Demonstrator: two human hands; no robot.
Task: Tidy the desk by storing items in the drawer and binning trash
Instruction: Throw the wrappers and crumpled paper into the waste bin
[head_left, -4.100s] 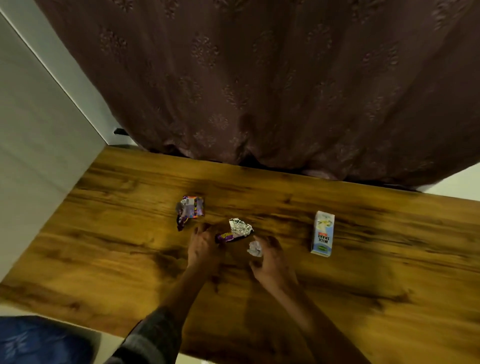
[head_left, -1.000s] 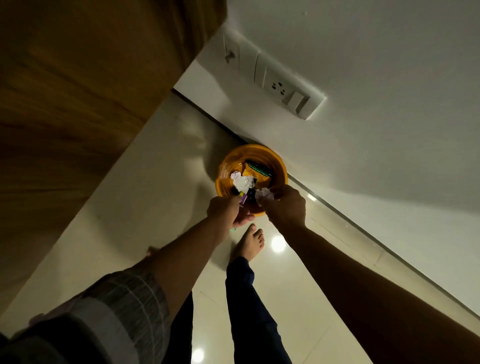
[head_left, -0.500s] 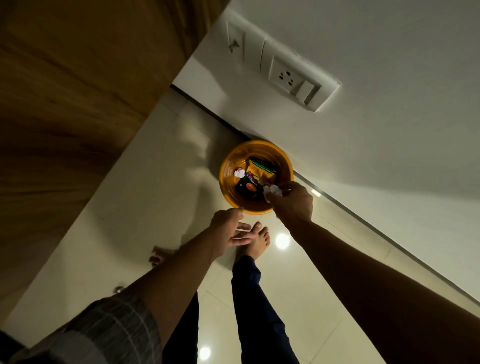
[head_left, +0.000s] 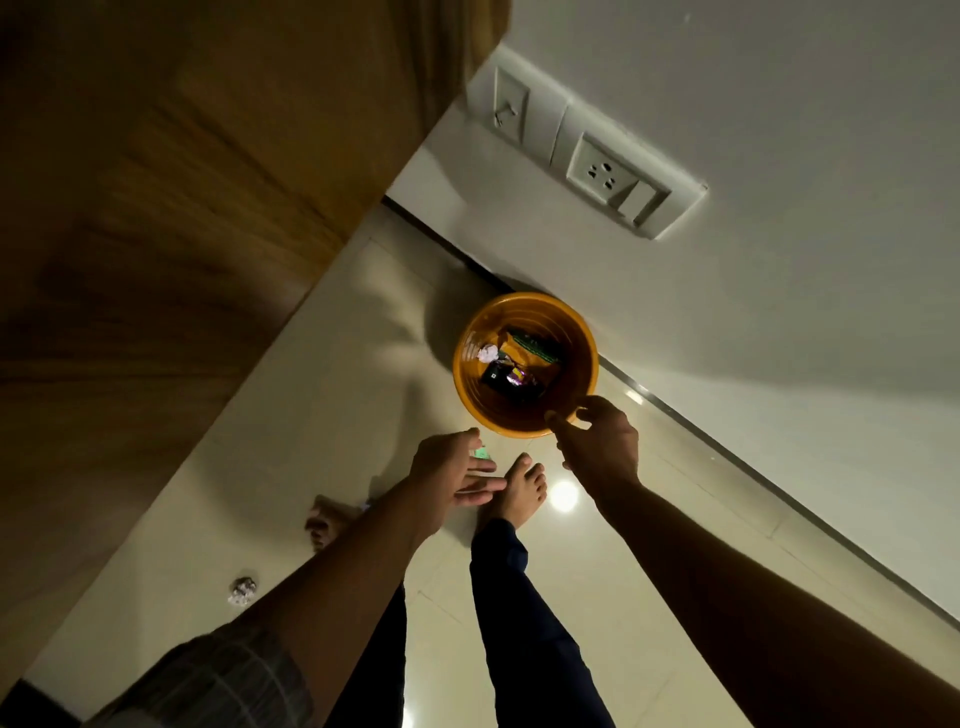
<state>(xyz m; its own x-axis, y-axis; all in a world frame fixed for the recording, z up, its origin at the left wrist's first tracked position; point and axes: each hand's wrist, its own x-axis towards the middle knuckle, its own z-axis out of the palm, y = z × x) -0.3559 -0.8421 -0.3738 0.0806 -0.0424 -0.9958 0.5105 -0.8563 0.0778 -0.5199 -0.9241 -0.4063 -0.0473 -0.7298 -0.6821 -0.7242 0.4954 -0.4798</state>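
Observation:
An orange bin stands on the floor against the white wall. Inside it lie a crumpled white paper, a purple wrapper and other dark and yellow-green packets. My right hand hovers over the bin's near rim, fingers loosely apart, nothing seen in it. My left hand is lower and to the left, palm open, fingers spread, empty. A crumpled foil ball lies on the floor by the desk side.
The wooden desk side fills the left. A switch and socket plate is on the wall above the bin. My bare feet stand on glossy tiles just in front of the bin. A small green scrap lies near my left hand.
The white paper that my right hand held over the bin is gone from it. Both hands have drawn back slightly from the bin, and the left one has opened.

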